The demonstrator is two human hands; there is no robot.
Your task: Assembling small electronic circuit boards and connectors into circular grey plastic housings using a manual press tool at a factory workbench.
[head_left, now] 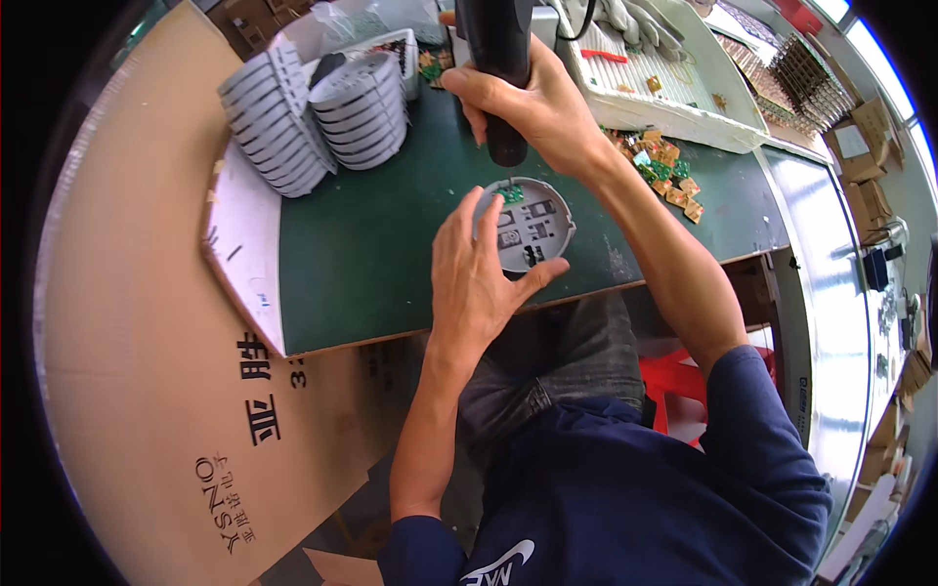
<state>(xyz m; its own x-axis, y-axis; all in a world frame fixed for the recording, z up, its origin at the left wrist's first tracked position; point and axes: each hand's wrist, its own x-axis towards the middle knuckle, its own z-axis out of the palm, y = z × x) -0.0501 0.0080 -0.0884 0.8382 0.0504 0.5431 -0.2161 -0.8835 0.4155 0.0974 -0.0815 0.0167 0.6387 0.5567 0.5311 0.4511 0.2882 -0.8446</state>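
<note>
A round grey plastic housing (526, 223) lies on the green work surface with its inside up. A small green circuit board (511, 193) sits in its upper left part. My left hand (473, 273) spans the housing, with fingers at its left side and the thumb at its lower right edge. My right hand (542, 109) is wrapped round a black electric screwdriver (496, 49), held upright. The screwdriver's tip is just above the housing's upper edge, near the board; whether it touches anything I cannot tell.
Stacked grey round housings (360, 112) stand at the back left of the table (371, 254). Loose small circuit boards (669, 171) are heaped to the right. A white tray (684, 119) with gloves (635, 24) is behind them. A large cardboard sheet (137, 293) stands at the left.
</note>
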